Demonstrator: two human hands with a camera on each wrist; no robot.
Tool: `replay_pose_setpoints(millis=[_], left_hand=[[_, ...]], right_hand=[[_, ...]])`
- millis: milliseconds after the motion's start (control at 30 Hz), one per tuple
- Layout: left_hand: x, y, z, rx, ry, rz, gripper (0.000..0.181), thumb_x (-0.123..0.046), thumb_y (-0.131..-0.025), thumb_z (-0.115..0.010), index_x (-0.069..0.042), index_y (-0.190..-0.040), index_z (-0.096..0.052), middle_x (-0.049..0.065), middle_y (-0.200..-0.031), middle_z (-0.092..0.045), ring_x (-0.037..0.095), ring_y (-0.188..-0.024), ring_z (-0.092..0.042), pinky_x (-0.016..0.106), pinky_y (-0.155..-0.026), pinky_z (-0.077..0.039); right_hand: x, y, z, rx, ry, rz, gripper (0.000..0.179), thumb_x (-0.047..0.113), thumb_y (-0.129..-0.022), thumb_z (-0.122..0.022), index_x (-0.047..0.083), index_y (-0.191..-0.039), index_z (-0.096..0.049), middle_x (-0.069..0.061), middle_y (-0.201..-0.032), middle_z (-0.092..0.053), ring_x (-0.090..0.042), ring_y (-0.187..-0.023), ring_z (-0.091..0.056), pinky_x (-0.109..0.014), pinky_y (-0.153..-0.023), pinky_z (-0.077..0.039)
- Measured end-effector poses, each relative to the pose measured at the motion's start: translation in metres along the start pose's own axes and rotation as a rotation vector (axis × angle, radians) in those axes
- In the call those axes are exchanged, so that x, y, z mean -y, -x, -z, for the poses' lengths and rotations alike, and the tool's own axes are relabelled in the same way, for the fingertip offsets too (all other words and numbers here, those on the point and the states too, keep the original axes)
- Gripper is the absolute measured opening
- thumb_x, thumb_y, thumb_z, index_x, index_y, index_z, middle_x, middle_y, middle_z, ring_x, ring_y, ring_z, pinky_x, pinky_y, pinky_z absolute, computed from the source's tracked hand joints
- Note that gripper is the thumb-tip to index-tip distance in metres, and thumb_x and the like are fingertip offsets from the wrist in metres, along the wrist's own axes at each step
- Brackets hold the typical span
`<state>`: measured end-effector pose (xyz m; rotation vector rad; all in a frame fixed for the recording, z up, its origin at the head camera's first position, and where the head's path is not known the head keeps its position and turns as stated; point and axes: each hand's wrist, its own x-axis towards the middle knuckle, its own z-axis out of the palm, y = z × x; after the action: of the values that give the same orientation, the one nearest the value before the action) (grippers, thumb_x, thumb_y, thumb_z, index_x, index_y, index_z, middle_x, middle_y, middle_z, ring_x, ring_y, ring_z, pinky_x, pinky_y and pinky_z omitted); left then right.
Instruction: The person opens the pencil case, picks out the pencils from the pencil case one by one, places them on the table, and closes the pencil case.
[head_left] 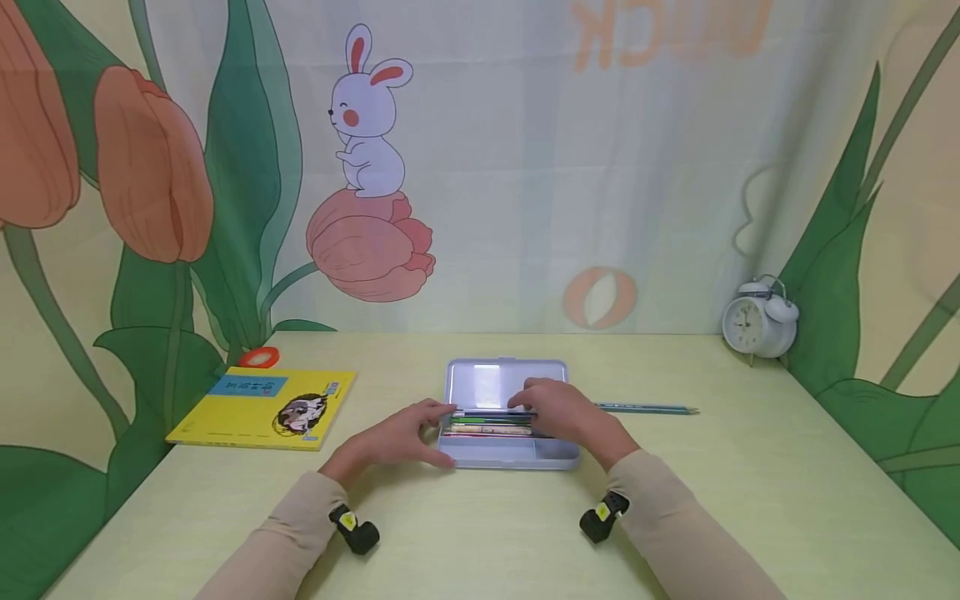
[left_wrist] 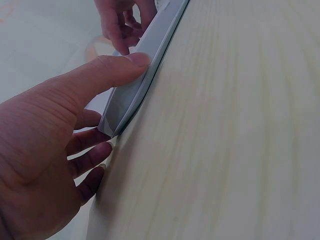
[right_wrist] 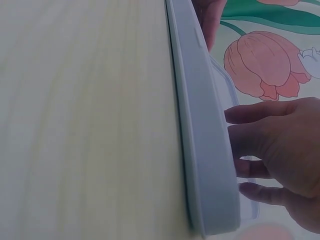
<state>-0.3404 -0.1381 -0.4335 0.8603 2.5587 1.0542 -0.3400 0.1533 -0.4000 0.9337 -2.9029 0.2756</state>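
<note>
On the pale green table (head_left: 480, 542), at its far left, a yellow book (head_left: 262, 408) lay flat with an orange ring-shaped object (head_left: 259, 357) just behind its far edge. Well apart from the book, to the right, the left hand (head_left: 401, 433) rested at the left end of an open blue-grey pencil case (head_left: 498, 454). In the left wrist view, the thumb (left_wrist: 117, 67) pressed against the case's rim (left_wrist: 145, 75), and the remaining fingertips (left_wrist: 102, 147) lay curled at the table surface just beside the near left corner; the hand thus grasped the case's end between thumb and fingers.

The pencil case sat at the centre of the table, directly ahead of the person, its lid (head_left: 487, 383) tilted back toward the backdrop. Several pencils or pens (head_left: 487, 425) lay lengthwise in the tray, one of them green; their exact count could not be told.

The right hand (head_left: 566, 412) lay over the right half of the open tray, fingers extended toward the contents. In the right wrist view its fingers (right_wrist: 250, 112) reached over the case wall (right_wrist: 210, 165), mostly straight and relaxed; whether the fingertips pinched an item inside could not be told.

Just right of the case, a blue-green pencil (head_left: 648, 408) lay on the table, clear of the hand. At the far right corner, a white alarm clock (head_left: 757, 321) stood upright against the printed backdrop (head_left: 525, 167).
</note>
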Motion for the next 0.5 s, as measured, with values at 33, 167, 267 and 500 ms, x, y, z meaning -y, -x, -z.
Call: replay_pose_setpoints(millis=[33,167,267,500], left_hand=[[0.0001,-0.0002,0.0001,0.001,0.000,0.001,0.091,-0.035,-0.076,-0.088,-0.010,-0.152,-0.044,0.005,-0.142,-0.047,0.026,-0.132,-0.039,0.053,-0.115,-0.027],[0.0005,-0.0006,0.0002,0.002,0.002,0.005,0.091,-0.036,-0.076,-0.088,-0.011,-0.152,-0.044,0.005,-0.143,-0.047,0.026,-0.132,-0.039,0.054,-0.115,-0.027],[-0.0001,-0.0004,0.0003,0.001,0.005,0.007,0.091,-0.036,-0.076,-0.088,-0.011,-0.152,-0.044,0.005,-0.143,-0.047,0.026,-0.133,-0.038,0.054,-0.115,-0.026],[-0.0007,0.0000,-0.0001,0.001,0.015,0.017,0.090,-0.035,-0.076,-0.088,-0.011,-0.152,-0.044,0.005,-0.142,-0.047,0.026,-0.132,-0.039,0.054,-0.115,-0.027]], right_hand=[[-0.0001,0.0000,-0.0001,-0.001,0.000,0.005,0.036,-0.006,-0.086,-0.068,0.013,-0.116,-0.076,-0.001,-0.094,-0.064,-0.016,-0.085,-0.060,-0.031,-0.075,-0.053],[0.0000,-0.0007,-0.0003,0.000,0.009,0.012,0.036,-0.004,-0.088,-0.067,0.016,-0.116,-0.077,0.000,-0.090,-0.062,-0.013,-0.076,-0.051,-0.028,-0.067,-0.047],[0.0004,-0.0009,-0.0004,-0.003,0.019,0.001,0.035,-0.002,-0.088,-0.067,0.017,-0.116,-0.077,0.001,-0.088,-0.061,-0.013,-0.073,-0.048,-0.027,-0.064,-0.045],[0.0009,-0.0016,-0.0016,0.015,0.040,-0.012,0.041,-0.006,-0.090,-0.065,0.020,-0.119,-0.076,-0.002,-0.087,-0.060,-0.015,-0.073,-0.048,-0.028,-0.064,-0.044]])
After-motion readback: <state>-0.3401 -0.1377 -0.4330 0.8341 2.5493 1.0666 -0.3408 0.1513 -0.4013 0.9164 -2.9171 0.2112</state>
